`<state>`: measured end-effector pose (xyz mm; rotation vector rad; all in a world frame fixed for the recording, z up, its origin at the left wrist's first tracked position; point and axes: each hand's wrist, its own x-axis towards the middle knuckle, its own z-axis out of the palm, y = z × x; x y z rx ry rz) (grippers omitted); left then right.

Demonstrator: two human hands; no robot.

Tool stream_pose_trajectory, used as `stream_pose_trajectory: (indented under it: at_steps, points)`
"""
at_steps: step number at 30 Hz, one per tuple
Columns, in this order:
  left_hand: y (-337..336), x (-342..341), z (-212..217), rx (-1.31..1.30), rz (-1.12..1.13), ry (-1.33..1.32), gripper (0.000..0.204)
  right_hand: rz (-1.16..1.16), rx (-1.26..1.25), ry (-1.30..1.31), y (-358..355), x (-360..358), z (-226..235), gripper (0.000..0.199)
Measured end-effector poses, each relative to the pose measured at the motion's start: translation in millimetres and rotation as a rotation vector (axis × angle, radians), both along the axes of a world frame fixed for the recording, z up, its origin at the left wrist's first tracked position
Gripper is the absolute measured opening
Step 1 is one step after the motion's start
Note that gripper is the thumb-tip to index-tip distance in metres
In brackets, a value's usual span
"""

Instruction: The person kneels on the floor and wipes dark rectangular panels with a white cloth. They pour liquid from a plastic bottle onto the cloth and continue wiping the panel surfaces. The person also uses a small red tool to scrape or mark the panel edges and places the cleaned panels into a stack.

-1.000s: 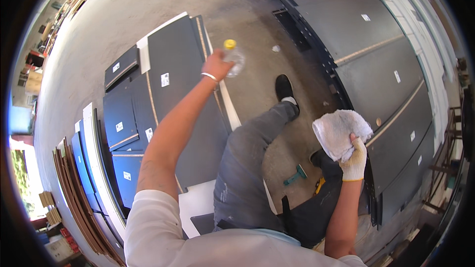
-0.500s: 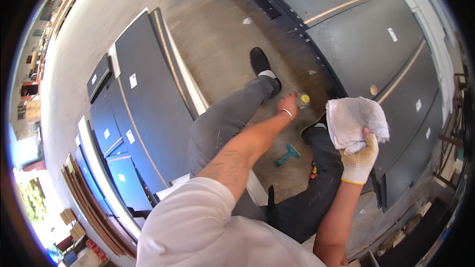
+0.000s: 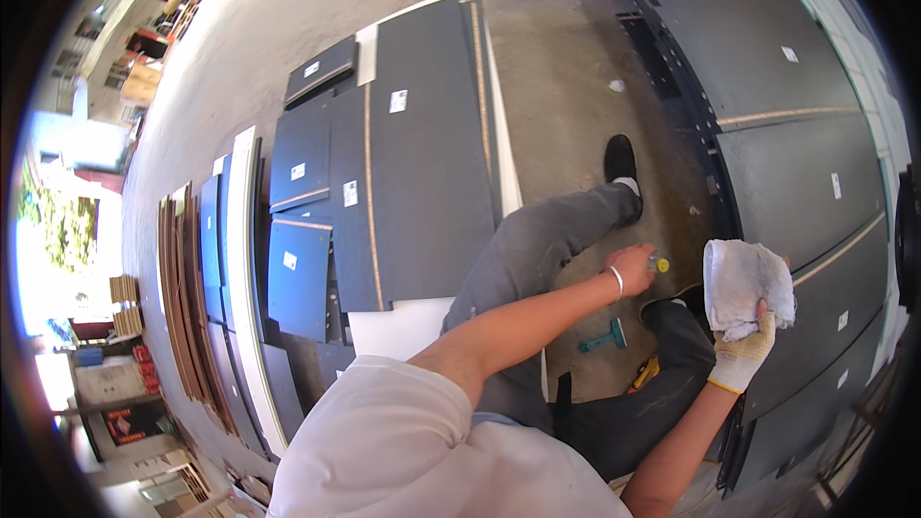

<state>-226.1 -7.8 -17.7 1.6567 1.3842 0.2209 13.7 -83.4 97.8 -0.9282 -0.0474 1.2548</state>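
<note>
Left hand point(image 3: 633, 267), bare and with a thin bracelet point(image 3: 618, 282) at the wrist, stretched forward and low on a nearly straight arm, fingers curled around a small bottle with a yellow cap point(image 3: 658, 265); only the cap end visible past the fingers. Right hand point(image 3: 743, 353), in a pale work glove with a yellow cuff, raised on a bent forearm, closed on the lower edge of a folded white cloth point(image 3: 746, 283) just right of the left hand. Below and between both hands, a teal-handled tool point(image 3: 603, 339) flat on the concrete floor point(image 3: 566, 86). Beyond the left hand, a grey-trousered leg ending in a black shoe point(image 3: 621, 159). Left of the left arm, stacked dark panels point(image 3: 422, 163); right of the cloth, further large dark panels point(image 3: 796, 173).
</note>
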Motion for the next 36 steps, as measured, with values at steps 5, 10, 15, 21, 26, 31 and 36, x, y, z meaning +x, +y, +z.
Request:
stream_pose_trajectory:
  at_steps: [5, 10, 15, 21, 26, 31, 36]
  points:
    - [-31.2, -118.6, 88.8, 0.653, 0.251, -0.198, 0.037, 0.04, -0.008, -0.027, 3.8, 4.7, -7.5, 0.061]
    - [-79.6, -256.9, 65.9, 0.608, 0.411, 0.262, 0.039, 0.087, -0.001, -0.013, -0.3, 13.5, -9.3, 0.057]
    - [-141.5, -299.7, 45.3, 0.399, 0.494, 0.336, 0.043, -0.082, 0.003, -0.031, -12.6, 11.9, -6.6, 0.055]
    - [-121.5, -207.4, 101.8, 0.653, 0.278, -0.081, 0.04, -0.281, 0.185, -0.036, -66.1, 8.0, 11.2, 0.054]
    - [-83.1, -122.1, 126.4, 0.534, -0.078, -0.239, 0.035, -0.367, 0.308, 0.094, -127.4, 22.0, 11.4, 0.06]
    - [-81.3, -77.8, 93.4, 0.431, -0.35, -0.118, 0.036, -0.617, 0.106, 0.149, -128.7, 68.4, -1.1, 0.06]
    - [-114.4, -78.2, 39.5, 0.31, -0.72, 0.202, 0.045, -0.549, 0.285, 0.007, -108.8, 118.8, -19.1, 0.053]
